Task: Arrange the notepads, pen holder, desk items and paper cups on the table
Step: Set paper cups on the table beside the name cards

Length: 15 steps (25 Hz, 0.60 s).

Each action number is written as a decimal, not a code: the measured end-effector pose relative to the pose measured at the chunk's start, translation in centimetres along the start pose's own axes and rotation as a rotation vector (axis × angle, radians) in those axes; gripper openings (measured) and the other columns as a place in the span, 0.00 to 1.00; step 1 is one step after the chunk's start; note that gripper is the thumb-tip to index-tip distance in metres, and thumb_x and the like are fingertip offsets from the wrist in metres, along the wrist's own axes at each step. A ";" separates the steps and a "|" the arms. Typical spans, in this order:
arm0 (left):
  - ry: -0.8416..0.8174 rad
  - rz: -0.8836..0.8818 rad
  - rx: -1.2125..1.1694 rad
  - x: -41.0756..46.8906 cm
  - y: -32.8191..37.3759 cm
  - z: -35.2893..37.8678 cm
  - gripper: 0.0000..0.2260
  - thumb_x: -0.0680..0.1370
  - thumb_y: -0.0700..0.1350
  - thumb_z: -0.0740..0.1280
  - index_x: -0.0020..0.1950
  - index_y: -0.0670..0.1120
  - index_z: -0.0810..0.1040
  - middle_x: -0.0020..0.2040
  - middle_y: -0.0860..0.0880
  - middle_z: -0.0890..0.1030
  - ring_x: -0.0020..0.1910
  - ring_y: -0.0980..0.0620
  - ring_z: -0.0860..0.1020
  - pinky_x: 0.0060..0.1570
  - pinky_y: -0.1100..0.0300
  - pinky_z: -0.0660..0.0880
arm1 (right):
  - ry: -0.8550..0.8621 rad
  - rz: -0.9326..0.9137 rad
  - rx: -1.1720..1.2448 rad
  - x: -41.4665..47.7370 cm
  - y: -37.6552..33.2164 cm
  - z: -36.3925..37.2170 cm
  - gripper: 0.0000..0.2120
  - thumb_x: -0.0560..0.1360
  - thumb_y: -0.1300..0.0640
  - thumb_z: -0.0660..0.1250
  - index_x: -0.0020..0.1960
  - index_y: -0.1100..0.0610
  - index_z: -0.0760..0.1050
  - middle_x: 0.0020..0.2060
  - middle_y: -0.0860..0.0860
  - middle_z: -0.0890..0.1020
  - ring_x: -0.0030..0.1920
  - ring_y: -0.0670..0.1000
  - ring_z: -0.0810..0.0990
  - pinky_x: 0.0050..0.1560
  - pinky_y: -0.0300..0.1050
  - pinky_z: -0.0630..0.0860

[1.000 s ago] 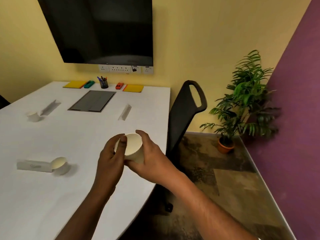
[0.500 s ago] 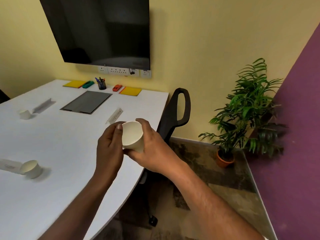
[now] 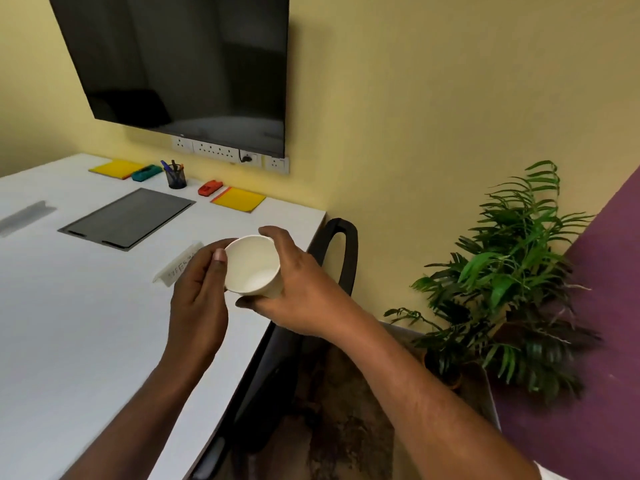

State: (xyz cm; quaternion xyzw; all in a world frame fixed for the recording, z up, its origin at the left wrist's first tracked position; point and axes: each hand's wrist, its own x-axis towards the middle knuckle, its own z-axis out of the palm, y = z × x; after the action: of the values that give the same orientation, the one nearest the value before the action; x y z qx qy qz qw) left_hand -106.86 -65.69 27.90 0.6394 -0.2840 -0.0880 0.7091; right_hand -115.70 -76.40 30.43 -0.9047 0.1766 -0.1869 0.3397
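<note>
I hold a white paper cup (image 3: 251, 265) above the right edge of the white table (image 3: 69, 323), its mouth tilted toward me. My right hand (image 3: 294, 289) wraps its side and base. My left hand (image 3: 199, 292) touches its rim with the thumb. Just behind my left hand a white name card (image 3: 175, 266) lies on the table. Along the far edge by the wall sit a yellow notepad (image 3: 116, 168), a teal desk item (image 3: 147, 172), a black pen holder (image 3: 176, 177) with pens, a red desk item (image 3: 210, 187) and a second yellow notepad (image 3: 239, 199).
A grey cable hatch (image 3: 128, 218) is set flush in the table. Another name card (image 3: 24, 216) lies at the left edge. A black chair (image 3: 341, 247) stands against the table's right side. A potted plant (image 3: 502, 289) stands on the floor right; a dark screen (image 3: 187, 60) hangs above.
The view has swung right and closer to the wall; the two cups on the left of the table have left the frame. Both hands still hold the cup, now tilted more toward me.
</note>
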 end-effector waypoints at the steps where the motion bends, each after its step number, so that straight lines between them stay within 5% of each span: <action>1: 0.029 -0.002 -0.009 1.2 -0.3 1.1 0.13 0.77 0.56 0.55 0.54 0.62 0.78 0.54 0.58 0.80 0.57 0.52 0.76 0.53 0.52 0.74 | -0.005 -0.022 0.004 1.4 0.9 -0.8 0.43 0.67 0.47 0.76 0.72 0.45 0.52 0.66 0.51 0.69 0.62 0.51 0.69 0.54 0.43 0.69; 15: 0.355 -0.014 -0.021 9.0 -3.3 15.2 0.13 0.81 0.46 0.60 0.56 0.61 0.79 0.59 0.57 0.80 0.61 0.50 0.76 0.56 0.52 0.74 | -0.259 -0.441 0.122 14.7 13.4 -10.0 0.39 0.64 0.53 0.79 0.68 0.52 0.60 0.63 0.52 0.73 0.60 0.51 0.72 0.48 0.40 0.72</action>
State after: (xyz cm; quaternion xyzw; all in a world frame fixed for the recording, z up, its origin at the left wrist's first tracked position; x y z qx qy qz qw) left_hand -106.52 -83.69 27.66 0.6393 -0.1492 0.0183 0.7542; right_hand -110.10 -97.90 31.46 -0.9155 -0.0814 -0.1495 0.3645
